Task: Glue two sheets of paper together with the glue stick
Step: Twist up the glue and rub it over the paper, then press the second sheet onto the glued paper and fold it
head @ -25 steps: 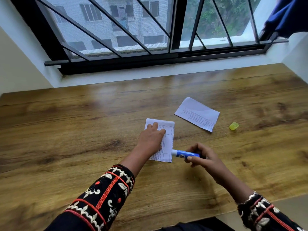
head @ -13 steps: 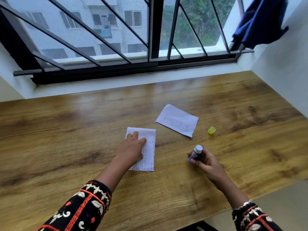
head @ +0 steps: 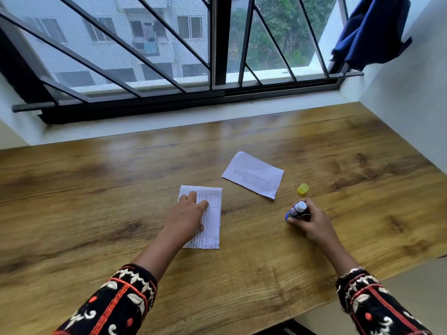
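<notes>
The right hand (head: 312, 223) clasps the glue stick (head: 296, 211) upright (uncapped); the left hand (head: 188, 218) lies flat, fingers spread, on one sheet (head: 214, 218).

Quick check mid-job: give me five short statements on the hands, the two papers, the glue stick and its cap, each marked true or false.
1. The left hand lies flat on the near sheet of paper. True.
2. The right hand holds the glue stick standing upright on the table. True.
3. The yellow cap is on the glue stick. False: it sits on the table beyond the right hand, and the stick is uncapped.
4. The second sheet lies stacked on the near sheet. False: it lies apart, farther back and to the right.
5. The glue stick's tip is touching the near sheet. False: the stick stands right of it, clear of the paper.
</notes>
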Demonstrator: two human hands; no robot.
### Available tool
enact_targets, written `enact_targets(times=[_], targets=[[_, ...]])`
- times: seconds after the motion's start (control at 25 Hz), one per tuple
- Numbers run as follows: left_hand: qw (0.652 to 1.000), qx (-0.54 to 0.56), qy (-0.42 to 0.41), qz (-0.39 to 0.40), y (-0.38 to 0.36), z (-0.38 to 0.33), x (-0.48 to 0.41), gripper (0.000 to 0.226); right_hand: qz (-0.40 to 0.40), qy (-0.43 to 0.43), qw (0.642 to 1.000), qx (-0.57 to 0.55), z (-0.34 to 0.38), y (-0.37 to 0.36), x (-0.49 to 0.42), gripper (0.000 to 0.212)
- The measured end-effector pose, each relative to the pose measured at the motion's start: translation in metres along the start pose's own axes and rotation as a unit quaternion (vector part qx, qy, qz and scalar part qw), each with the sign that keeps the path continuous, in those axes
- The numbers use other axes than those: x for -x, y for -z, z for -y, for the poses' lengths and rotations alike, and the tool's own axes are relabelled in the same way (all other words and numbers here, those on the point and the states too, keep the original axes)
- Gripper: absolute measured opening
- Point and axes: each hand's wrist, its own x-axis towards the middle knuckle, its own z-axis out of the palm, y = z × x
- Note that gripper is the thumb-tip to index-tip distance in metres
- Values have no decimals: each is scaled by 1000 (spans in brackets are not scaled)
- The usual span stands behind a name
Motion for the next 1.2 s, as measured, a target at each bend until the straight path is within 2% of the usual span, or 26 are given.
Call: enact_targets(times=[0.2, 0.28, 0.36, 0.56, 0.76, 0.88, 1.0, 1.12, 1.2], targets=[[1000, -2, 1, -4, -1, 0, 0, 52, 18, 2, 1000, 0, -1, 1, -2, 29], [1000, -3, 1, -4, -1, -1, 0, 52, 29, 2, 1000, -9, -2, 5, -2, 35], [1000, -4, 3, -3, -1, -1, 0, 52, 1, 0, 1000, -26, -4, 12, -3, 40], [1000, -7, 5, -1, -1, -1, -1, 53, -111, -3, 992, -68, -7, 28, -25, 30], [1000, -6, 6, -1, -1, -1, -1, 54, -141, -1, 988, -61, -5, 30, -45, 30], [1000, -5, 8, -1, -2, -1, -1, 54, -149, 25, 988, -14, 1, 29, -52, 26], [1000, -5, 10, -2, -3, -1, -2, 54, -111, 94, 987, 65, 17, 32, -60, 20], [1000, 0, 16, 1, -2, -1, -1, 54, 6, 146, 976, 160, 41, 34, -73, 16], [1000, -1, 17, 2, -1, -2, -1, 54, 90, 162, 955, 233, 58, 32, -83, 15]])
